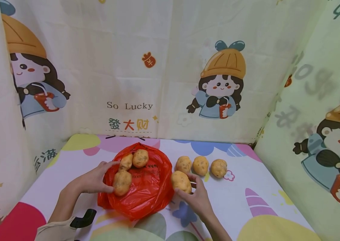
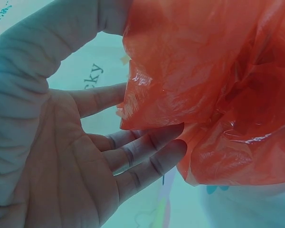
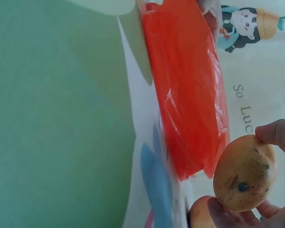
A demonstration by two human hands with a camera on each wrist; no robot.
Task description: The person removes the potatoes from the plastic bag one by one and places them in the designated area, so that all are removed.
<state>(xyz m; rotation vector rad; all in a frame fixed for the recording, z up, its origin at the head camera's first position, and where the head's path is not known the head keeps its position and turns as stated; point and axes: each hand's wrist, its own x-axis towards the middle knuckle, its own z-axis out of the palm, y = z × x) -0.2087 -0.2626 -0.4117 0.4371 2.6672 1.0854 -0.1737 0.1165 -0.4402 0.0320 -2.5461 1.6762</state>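
A red plastic bag [image 1: 145,197] lies spread wide on the table, its mouth facing up. Inside are three potatoes: a large one [image 1: 122,182], a narrow one [image 1: 126,162] and a rounder one [image 1: 140,158]. My left hand [image 1: 96,179] holds the bag's left rim; in the left wrist view its thumb and index tips disappear behind the red plastic, while other fingers [image 2: 152,166] touch the outside. Just off the right rim, my right hand [image 1: 198,195] grips a potato [image 1: 181,182] between thumb and fingers. That potato [image 3: 245,173] shows a dark spot in the right wrist view.
Three more potatoes stand in a row right of the bag: a left one [image 1: 184,164], a middle one [image 1: 201,165] and a right one [image 1: 219,168]. A patterned cloth [image 1: 227,207] covers the table. Printed curtains [image 1: 170,100] enclose the back and sides.
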